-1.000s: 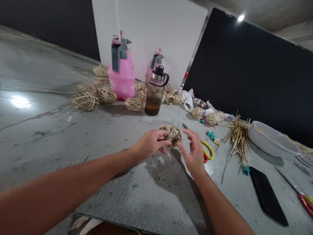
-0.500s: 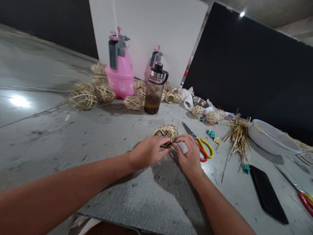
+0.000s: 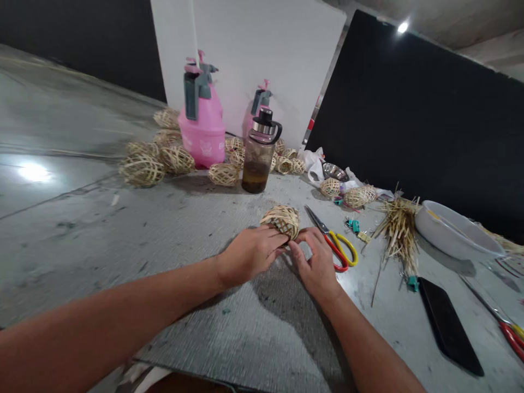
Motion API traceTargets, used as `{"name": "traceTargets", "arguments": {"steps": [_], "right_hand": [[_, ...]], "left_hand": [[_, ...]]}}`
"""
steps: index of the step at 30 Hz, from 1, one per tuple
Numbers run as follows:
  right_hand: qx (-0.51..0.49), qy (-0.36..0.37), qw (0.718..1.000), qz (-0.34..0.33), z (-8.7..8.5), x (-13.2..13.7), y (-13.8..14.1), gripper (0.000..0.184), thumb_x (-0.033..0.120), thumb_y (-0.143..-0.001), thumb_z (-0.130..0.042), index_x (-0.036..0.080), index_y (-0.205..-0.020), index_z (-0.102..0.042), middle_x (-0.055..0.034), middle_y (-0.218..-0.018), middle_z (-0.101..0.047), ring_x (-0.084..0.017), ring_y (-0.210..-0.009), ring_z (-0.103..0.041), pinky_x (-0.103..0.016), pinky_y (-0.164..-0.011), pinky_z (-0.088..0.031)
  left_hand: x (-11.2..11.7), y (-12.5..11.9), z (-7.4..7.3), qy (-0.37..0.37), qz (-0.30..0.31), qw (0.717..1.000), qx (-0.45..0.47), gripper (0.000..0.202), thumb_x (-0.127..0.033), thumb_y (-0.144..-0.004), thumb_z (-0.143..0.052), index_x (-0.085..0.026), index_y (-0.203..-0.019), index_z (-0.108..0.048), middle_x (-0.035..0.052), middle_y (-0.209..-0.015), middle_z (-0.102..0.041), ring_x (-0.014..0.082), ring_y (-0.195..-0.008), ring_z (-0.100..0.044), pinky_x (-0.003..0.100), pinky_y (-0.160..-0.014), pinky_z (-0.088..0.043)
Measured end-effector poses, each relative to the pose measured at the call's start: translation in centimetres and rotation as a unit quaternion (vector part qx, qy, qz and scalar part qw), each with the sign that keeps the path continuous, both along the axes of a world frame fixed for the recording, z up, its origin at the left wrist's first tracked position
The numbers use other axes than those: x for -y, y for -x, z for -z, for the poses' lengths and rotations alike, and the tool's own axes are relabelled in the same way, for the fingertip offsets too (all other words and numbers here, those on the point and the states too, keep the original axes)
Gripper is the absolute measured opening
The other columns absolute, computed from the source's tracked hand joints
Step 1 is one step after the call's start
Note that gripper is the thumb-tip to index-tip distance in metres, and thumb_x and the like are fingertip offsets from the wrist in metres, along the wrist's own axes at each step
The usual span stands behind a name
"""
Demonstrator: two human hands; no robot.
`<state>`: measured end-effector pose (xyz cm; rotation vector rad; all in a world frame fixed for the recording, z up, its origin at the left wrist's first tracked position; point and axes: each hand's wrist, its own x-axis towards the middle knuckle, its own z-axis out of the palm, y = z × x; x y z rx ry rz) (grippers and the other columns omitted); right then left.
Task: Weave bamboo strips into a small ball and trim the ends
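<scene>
A small woven bamboo ball (image 3: 283,219) of pale strips is between my hands at the middle of the table. My left hand (image 3: 250,252) is closed round its near left side, fingers bent over the lower rim. My right hand (image 3: 315,261) pinches at the ball's near right edge with thumb and forefinger; the strip ends there are too small to make out. Just right of my right hand lie scissors (image 3: 338,248) with one red and one yellow handle. My fingers hide the ball's underside.
Pink sprayers (image 3: 203,128), a bottle of brown liquid (image 3: 257,164) and several woven balls (image 3: 142,168) stand at the back. To the right are binder clips (image 3: 354,225), a bundle of strips (image 3: 397,226), a white basin (image 3: 454,232), a black phone (image 3: 450,326) and more scissors (image 3: 507,333).
The woven ball has tipped, so more of its woven outside faces up and its opening shows less. My left fingers have shifted over its near side; my right hand has barely moved.
</scene>
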<state>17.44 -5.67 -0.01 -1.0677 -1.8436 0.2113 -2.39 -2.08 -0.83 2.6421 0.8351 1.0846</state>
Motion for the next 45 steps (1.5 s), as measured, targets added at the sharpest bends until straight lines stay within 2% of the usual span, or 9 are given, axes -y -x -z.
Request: {"name": "traceTargets", "arguments": {"steps": [5,10,17,22,24,29,32,38,45], "right_hand": [[-0.229,0.105,0.966,0.056,0.7,-0.7,-0.5,0.055,0.060,-0.087,-0.078,0.027,-0.127,-0.058,-0.0117,-0.132,-0.063,-0.029,-0.120,-0.062,-0.044,-0.096,-0.058],[-0.328,0.247,0.904,-0.121,0.6,-1.1,-0.2,0.079,0.061,-0.076,-0.089,0.031,-0.140,-0.054,-0.0113,-0.143,-0.068,-0.033,-0.129,-0.067,-0.050,-0.106,-0.058],[-0.357,0.181,0.909,-0.113,0.6,-1.1,-0.1,0.085,0.044,-0.068,-0.099,0.033,-0.139,-0.055,-0.0100,-0.144,-0.066,-0.031,-0.123,-0.069,-0.048,-0.103,-0.061],[-0.339,0.137,0.925,-0.104,0.9,-1.2,-0.1,0.092,0.043,-0.068,-0.099,0.036,-0.146,-0.051,-0.0105,-0.157,-0.053,-0.033,-0.134,-0.063,-0.052,-0.108,-0.059],[-0.331,0.136,0.928,-0.101,1.0,-1.2,0.0,0.095,0.043,-0.069,-0.099,0.037,-0.150,-0.048,-0.0111,-0.159,-0.051,-0.033,-0.135,-0.062,-0.052,-0.108,-0.059],[-0.274,0.150,0.947,-0.080,1.2,-1.0,0.0,0.091,0.043,-0.075,-0.095,0.032,-0.153,-0.048,-0.0145,-0.157,-0.054,-0.034,-0.131,-0.064,-0.053,-0.107,-0.060],[-0.255,0.138,0.954,-0.075,1.3,-1.0,-0.4,0.074,0.046,-0.088,-0.085,0.031,-0.152,-0.052,-0.0137,-0.156,-0.055,-0.032,-0.131,-0.064,-0.051,-0.106,-0.061],[-0.281,0.163,0.942,-0.087,0.8,-1.2,-1.0,0.060,0.048,-0.091,-0.081,0.033,-0.145,-0.059,-0.0107,-0.158,-0.055,-0.029,-0.124,-0.068,-0.046,-0.100,-0.063],[-0.380,0.228,0.890,-0.108,0.8,-1.2,-0.3,0.074,0.056,-0.083,-0.086,0.031,-0.146,-0.057,-0.0093,-0.152,-0.064,-0.031,-0.139,-0.062,-0.051,-0.116,-0.053]], "left_hand": [[-0.6,0.2,0.1,-0.074,0.034,0.996,0.023,0.021,-0.017,-0.104,-0.058,-0.017,-0.114,-0.076,0.0115,-0.113,-0.082,0.0265,-0.111,-0.075,0.040,-0.102,-0.059],[-0.7,0.0,0.4,-0.020,0.091,0.995,0.043,0.027,-0.021,-0.103,-0.058,-0.020,-0.121,-0.077,0.0137,-0.126,-0.080,0.0294,-0.122,-0.073,0.045,-0.109,-0.056],[0.2,-0.4,-0.7,0.245,0.096,0.961,0.089,0.041,-0.044,-0.089,-0.076,-0.021,-0.123,-0.078,0.0140,-0.126,-0.078,0.0278,-0.099,-0.075,0.036,-0.082,-0.061],[0.3,-0.7,-1.0,0.311,0.044,0.934,0.171,0.032,-0.043,-0.087,-0.078,-0.021,-0.110,-0.082,0.0116,-0.109,-0.080,0.0243,-0.089,-0.071,0.035,-0.081,-0.057],[0.5,-0.9,-1.1,0.380,0.071,0.894,0.225,0.036,-0.044,-0.083,-0.082,-0.019,-0.109,-0.081,0.0115,-0.108,-0.080,0.0228,-0.086,-0.069,0.034,-0.078,-0.057],[0.9,-1.2,-1.6,0.560,0.146,0.711,0.399,0.043,-0.048,-0.075,-0.091,-0.015,-0.098,-0.077,0.0110,-0.101,-0.076,0.0152,-0.071,-0.061,0.025,-0.057,-0.054],[0.7,-1.3,-1.7,0.590,0.134,0.670,0.429,0.042,-0.044,-0.069,-0.096,-0.016,-0.092,-0.077,0.0067,-0.089,-0.072,0.0125,-0.065,-0.057,0.022,-0.052,-0.051],[0.2,-1.3,-1.6,0.582,0.109,0.697,0.404,0.032,-0.042,-0.074,-0.091,-0.018,-0.089,-0.077,0.0060,-0.091,-0.073,0.0116,-0.065,-0.055,0.021,-0.050,-0.048],[-0.2,-1.1,-1.4,0.497,0.102,0.825,0.249,0.027,-0.042,-0.074,-0.084,-0.017,-0.075,-0.073,0.0002,-0.073,-0.066,0.0101,-0.056,-0.051,0.022,-0.050,-0.044]]}}
